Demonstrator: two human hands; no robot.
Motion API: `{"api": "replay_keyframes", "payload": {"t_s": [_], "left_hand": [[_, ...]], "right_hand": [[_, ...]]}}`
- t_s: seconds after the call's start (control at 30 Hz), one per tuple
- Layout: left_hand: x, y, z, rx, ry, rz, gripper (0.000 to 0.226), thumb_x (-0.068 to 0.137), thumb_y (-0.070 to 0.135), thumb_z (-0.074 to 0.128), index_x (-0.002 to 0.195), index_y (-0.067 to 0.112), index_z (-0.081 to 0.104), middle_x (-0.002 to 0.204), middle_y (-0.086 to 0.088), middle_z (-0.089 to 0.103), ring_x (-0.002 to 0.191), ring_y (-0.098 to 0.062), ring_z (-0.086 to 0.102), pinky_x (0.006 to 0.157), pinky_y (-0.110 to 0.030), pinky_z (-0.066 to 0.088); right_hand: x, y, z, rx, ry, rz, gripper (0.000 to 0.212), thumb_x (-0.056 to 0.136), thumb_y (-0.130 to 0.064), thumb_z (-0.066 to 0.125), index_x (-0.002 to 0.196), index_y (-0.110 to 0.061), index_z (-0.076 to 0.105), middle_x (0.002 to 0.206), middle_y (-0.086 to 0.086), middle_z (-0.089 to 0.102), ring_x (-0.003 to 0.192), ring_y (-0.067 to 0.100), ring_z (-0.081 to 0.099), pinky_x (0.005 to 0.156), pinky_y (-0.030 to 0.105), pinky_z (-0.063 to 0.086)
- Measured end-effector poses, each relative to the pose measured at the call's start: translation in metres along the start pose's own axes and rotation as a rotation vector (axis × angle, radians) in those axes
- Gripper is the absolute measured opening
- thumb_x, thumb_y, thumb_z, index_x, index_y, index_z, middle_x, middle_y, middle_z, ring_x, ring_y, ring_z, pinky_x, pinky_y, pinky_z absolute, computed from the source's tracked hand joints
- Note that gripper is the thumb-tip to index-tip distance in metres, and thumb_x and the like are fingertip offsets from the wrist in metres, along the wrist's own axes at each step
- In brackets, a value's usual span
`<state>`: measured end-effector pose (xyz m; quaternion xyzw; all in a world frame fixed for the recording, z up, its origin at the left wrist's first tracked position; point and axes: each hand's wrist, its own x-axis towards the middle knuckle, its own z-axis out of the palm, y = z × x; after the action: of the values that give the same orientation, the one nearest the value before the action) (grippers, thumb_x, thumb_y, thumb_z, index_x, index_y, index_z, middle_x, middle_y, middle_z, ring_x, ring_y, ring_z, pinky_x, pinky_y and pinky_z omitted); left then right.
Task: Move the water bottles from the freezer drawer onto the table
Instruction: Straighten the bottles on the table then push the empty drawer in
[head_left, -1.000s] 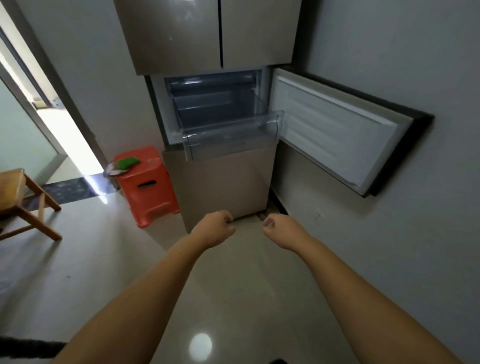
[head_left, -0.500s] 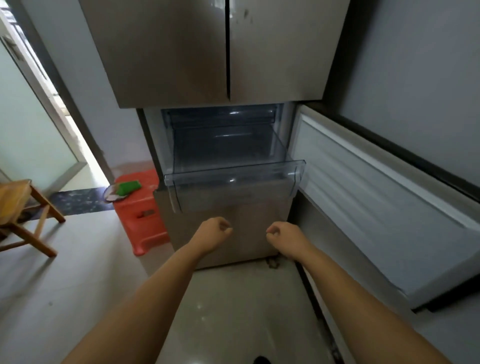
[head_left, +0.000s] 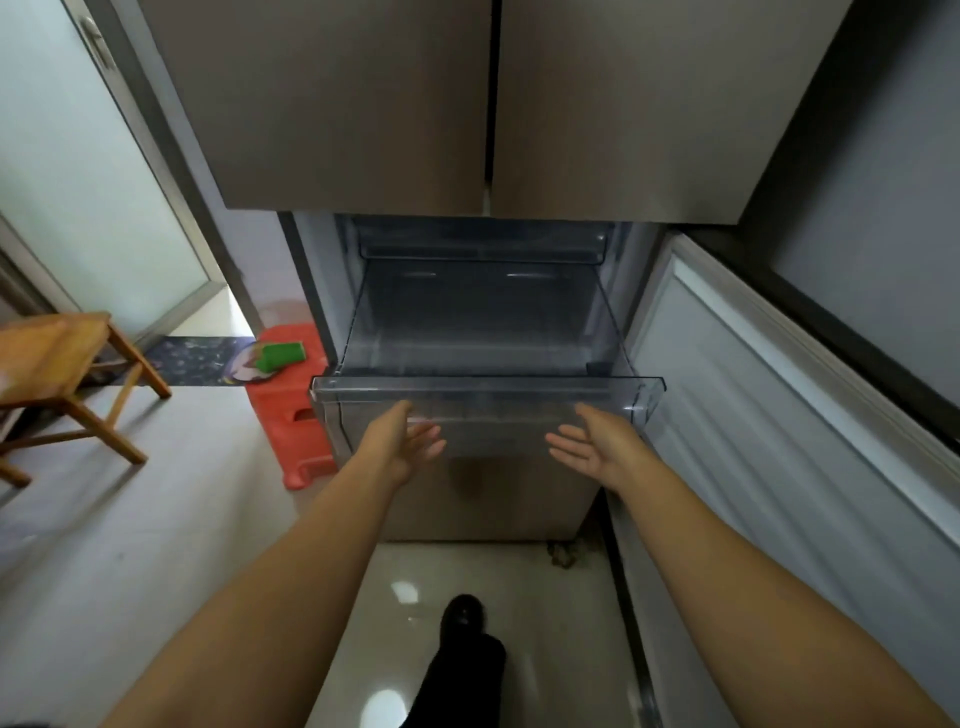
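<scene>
A clear plastic freezer drawer (head_left: 488, 387) is pulled out from the grey fridge, under two shut upper doors. I see no water bottles in the drawer. My left hand (head_left: 402, 441) is open, fingers spread, right at the drawer's front wall on the left side. My right hand (head_left: 597, 447) is open too, palm turned inward, at the front wall on the right side. Both hands hold nothing.
The freezer door (head_left: 779, 415) swings open to the right along the grey wall. An orange plastic stool (head_left: 291, 415) with a green item (head_left: 278, 357) stands left of the fridge. A wooden stool (head_left: 57, 374) is at far left. My dark shoe (head_left: 462, 623) is on the glossy floor.
I have stepped closer to the fridge, so the drawer now fills the view. Both hands went from closed fists to open and rose to the drawer's front wall.
</scene>
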<state>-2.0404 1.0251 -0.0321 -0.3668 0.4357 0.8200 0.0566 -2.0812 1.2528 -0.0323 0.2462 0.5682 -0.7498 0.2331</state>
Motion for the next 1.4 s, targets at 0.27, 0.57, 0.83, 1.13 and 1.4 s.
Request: {"api": "replay_keyframes", "payload": {"t_s": [0.27, 0.57, 0.83, 1.13, 1.4], "left_hand": [[0.054, 0.031, 0.019, -0.019, -0.013, 0.106, 0.013, 0.097, 0.011, 0.040, 0.088, 0.011, 0.050, 0.090, -0.008, 0.055, 0.092, -0.022, 0.057, 0.091, -0.051, 0.047], [0.137, 0.063, 0.029, 1.144, -0.001, 0.596, 0.059, 0.095, 0.000, 0.039, 0.150, 0.009, 0.023, 0.157, -0.015, 0.018, 0.139, -0.030, 0.030, 0.114, -0.036, 0.028], [0.195, 0.068, 0.045, 1.948, 0.024, 0.579, 0.090, 0.093, 0.017, 0.050, 0.148, 0.032, -0.019, 0.149, -0.011, -0.041, 0.142, -0.025, -0.031, 0.117, -0.056, -0.006], [0.239, 0.093, 0.063, 1.984, -0.005, 0.531, 0.094, 0.091, 0.012, 0.049, 0.148, 0.034, -0.022, 0.146, -0.007, -0.046, 0.142, -0.026, -0.031, 0.117, -0.056, -0.005], [0.218, 0.104, 0.081, 1.950, -0.010, 0.462, 0.077, 0.094, 0.018, 0.044, 0.153, 0.031, -0.003, 0.156, -0.010, -0.027, 0.148, -0.033, -0.008, 0.119, -0.052, 0.007]], "right_hand": [[0.061, -0.030, 0.018, -0.147, 0.055, -0.076, 0.038, 0.101, -0.024, 0.047, 0.134, -0.004, 0.046, 0.132, 0.008, 0.056, 0.120, 0.026, 0.055, 0.096, 0.045, 0.049], [0.132, -0.055, 0.058, -0.862, 0.075, -0.443, 0.059, 0.103, -0.020, 0.042, 0.154, -0.012, 0.014, 0.162, 0.007, 0.009, 0.146, 0.024, 0.020, 0.117, 0.032, 0.019], [0.198, -0.048, 0.061, -1.666, 0.090, -0.535, 0.080, 0.100, -0.024, 0.041, 0.150, -0.031, -0.021, 0.154, 0.004, -0.037, 0.145, 0.021, -0.028, 0.117, 0.056, -0.009], [0.236, -0.075, 0.073, -1.725, 0.122, -0.529, 0.098, 0.090, -0.009, 0.050, 0.148, -0.036, -0.024, 0.152, 0.000, -0.041, 0.146, 0.020, -0.026, 0.115, 0.061, -0.006], [0.219, -0.100, 0.066, -1.663, -0.035, -0.413, 0.083, 0.094, -0.016, 0.048, 0.153, -0.034, -0.008, 0.159, -0.002, -0.027, 0.150, 0.023, -0.012, 0.119, 0.055, 0.016]]}}
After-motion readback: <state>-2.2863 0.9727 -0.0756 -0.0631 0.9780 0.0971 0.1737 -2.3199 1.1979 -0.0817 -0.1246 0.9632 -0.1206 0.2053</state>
